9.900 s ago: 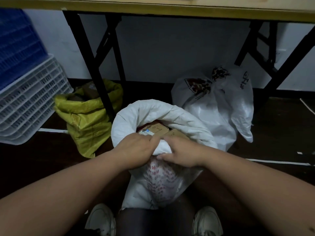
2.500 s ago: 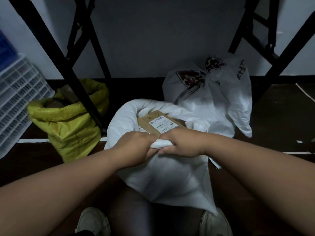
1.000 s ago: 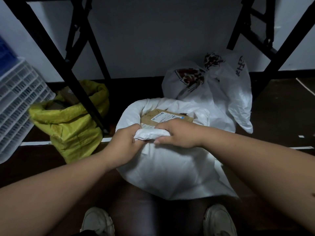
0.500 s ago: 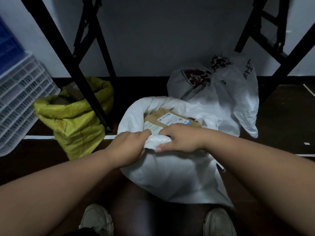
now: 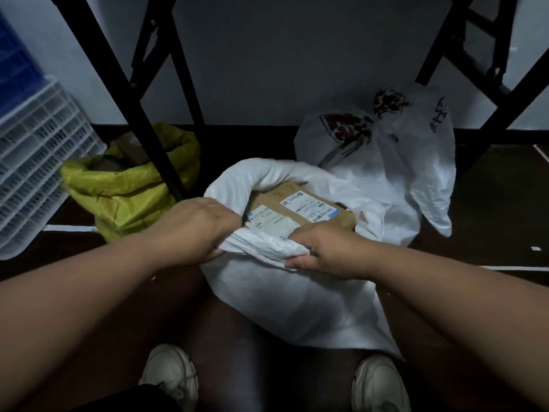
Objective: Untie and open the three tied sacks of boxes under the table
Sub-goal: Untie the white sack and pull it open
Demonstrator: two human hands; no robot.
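Observation:
A white woven sack lies on the dark floor in front of me, its mouth open and its rim rolled down. Inside it show brown cardboard boxes with white shipping labels. My left hand grips the near rim at its left, and my right hand grips the same rolled rim at its right. A yellow sack stands open at the left behind a table leg. Behind the white sack, a white plastic sack with dark red print stays knotted at the top.
Black folding table legs cross at the left and at the right. White lattice crates with a blue crate on top stand at the far left. My two white shoes show at the bottom edge. A grey wall closes the back.
My hands have slid apart along the near rim of the white sack and rolled it lower, so the mouth gapes wider and more of the labelled boxes shows.

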